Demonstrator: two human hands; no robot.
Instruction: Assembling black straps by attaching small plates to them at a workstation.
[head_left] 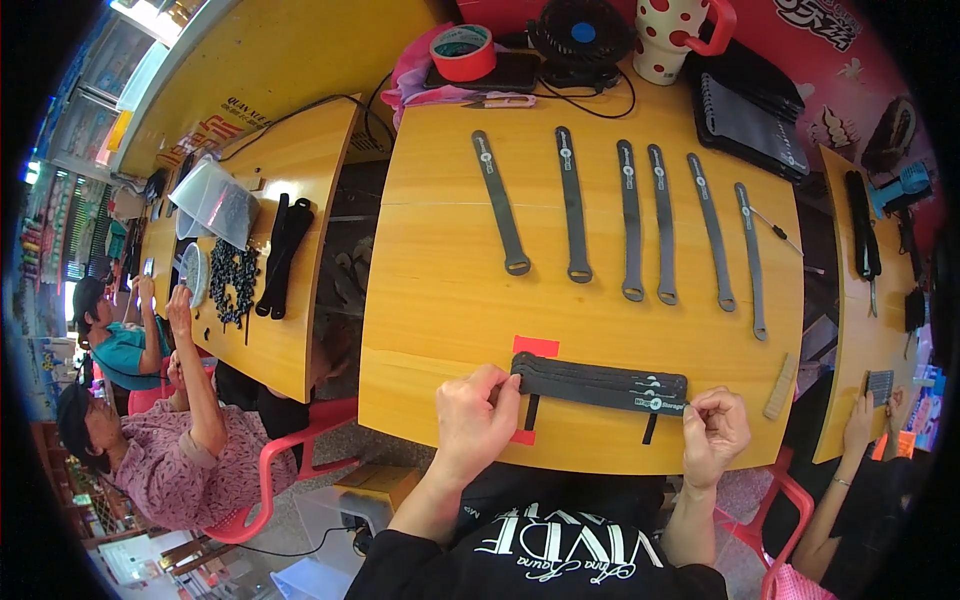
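Observation:
A stack of dark grey strap ties point(600, 385) lies crosswise near the front edge of the wooden table, the pieces slightly fanned. My left hand point(474, 418) pinches the left end of the stack between thumb and fingers. At the other end, my right hand point(714, 432) has its fingertips closed at the tip of the top strap, beside its white print. Two thin black strips point(650, 429) poke out below the stack. Red tape point(537, 346) is stuck to the tabletop just behind it. Farther back, several single straps point(569, 205) lie spread out lengthwise, slotted ends toward me.
Along the back stand a red tape roll point(463, 52), a black fan point(581, 42), a spotted mug point(672, 38) and a black notebook point(750, 120). A ruler-like strip point(780, 387) lies at right. Co-workers sit at tables on both sides; a plastic bin point(217, 203) tips out small dark parts.

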